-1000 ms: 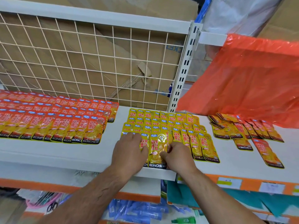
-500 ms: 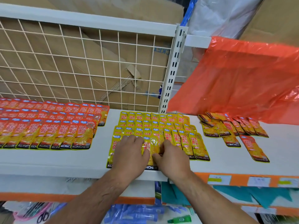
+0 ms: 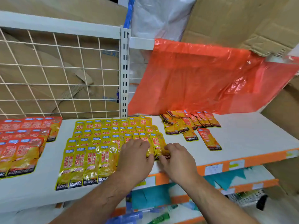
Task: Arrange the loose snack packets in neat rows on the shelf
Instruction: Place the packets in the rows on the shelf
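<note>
**Both hands on the last packet of the yellow row**

We see the shelf (image 3: 250, 135) carrying a block of yellow packets (image 3: 100, 143) laid in overlapping rows. Both hands meet at its right edge, on the end packet (image 3: 157, 145) of the row that stops just short of the shelf's front lip.

That packet lies at 12 o'clock from the hands and touches both. Its long axis runs from 12 to 6, tipped slightly toward 11 and 5, with the printed foot nearest us.

The right hand (image 3: 178, 162) is the nearer one to that foot. Its fingers are curled over the lower end and its thumb comes in from below, so we judge it to be pinching the packet there.

The left hand (image 3: 135, 159) lies palm down at 9 o'clock of the packet, its bent fingers coming onto the left edge. We cannot tell whether it grips the packet or only presses down on it and its neighbours.

Both forearms reach in from 6 o'clock and converge, wrists low over the shelf lip.

The coming move, as we read it, is a small one: swing the foot toward 6 so the packet lines up with its neighbours.

The loose orange packets (image 3: 191, 125) are scattered at 1 o'clock from the right hand, well apart from it. That hand is the better placed to fetch them.

Red packets (image 3: 24, 143) sit in rows at 9 o'clock, and an orange plastic bag (image 3: 202, 78) hangs behind at 12.
</note>
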Available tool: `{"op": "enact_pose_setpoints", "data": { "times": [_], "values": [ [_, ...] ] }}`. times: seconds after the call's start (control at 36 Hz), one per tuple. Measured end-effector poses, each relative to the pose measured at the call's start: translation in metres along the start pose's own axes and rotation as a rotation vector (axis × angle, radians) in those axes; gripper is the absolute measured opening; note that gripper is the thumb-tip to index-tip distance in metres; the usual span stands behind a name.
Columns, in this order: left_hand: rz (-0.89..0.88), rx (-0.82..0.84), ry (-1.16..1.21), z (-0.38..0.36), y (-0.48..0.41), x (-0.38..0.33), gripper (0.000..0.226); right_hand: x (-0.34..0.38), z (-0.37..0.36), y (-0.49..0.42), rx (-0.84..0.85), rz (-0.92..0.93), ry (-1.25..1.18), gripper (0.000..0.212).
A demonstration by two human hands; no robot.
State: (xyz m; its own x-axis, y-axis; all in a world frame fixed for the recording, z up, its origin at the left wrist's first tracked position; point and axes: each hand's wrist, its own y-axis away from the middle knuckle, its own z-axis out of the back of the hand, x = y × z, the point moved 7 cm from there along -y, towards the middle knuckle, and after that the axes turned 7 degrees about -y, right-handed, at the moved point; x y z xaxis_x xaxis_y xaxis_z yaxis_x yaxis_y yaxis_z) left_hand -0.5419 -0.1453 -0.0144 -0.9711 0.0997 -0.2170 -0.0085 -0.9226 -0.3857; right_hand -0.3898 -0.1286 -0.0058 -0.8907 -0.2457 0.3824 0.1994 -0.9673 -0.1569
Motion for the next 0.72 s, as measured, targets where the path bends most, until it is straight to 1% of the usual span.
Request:
{"op": "enact_pose_setpoints", "data": {
  "times": [0.17, 0.31, 0.39, 0.47, 0.58, 0.72],
  "values": [
    [-0.039, 0.044, 0.024, -0.029, -0.029, -0.062, 0.035, -0.072, 0.023, -0.014, 0.000, -0.067, -0.043, 0.037],
    [-0.033, 0.121, 0.006, -0.063, -0.056, -0.124, 0.045, -0.143, 0.044, -0.039, 0.004, -0.066, -0.069, 0.041],
    [0.008, 0.202, 0.015, -0.081, -0.072, -0.162, 0.040, -0.185, 0.057, -0.056, 0.022, -0.066, -0.074, 0.039],
    [0.040, 0.225, 0.031, -0.099, -0.087, -0.197, 0.036, -0.222, 0.068, -0.073, 0.056, -0.045, -0.054, 0.038],
    [0.131, 0.234, 0.057, -0.120, -0.107, -0.234, 0.030, -0.267, 0.082, -0.097, 0.073, -0.040, -0.069, 0.042],
    [0.238, 0.285, -0.023, -0.139, -0.120, -0.261, 0.033, -0.309, 0.082, -0.129, 0.108, -0.004, -0.080, 0.045]
  ]
}}
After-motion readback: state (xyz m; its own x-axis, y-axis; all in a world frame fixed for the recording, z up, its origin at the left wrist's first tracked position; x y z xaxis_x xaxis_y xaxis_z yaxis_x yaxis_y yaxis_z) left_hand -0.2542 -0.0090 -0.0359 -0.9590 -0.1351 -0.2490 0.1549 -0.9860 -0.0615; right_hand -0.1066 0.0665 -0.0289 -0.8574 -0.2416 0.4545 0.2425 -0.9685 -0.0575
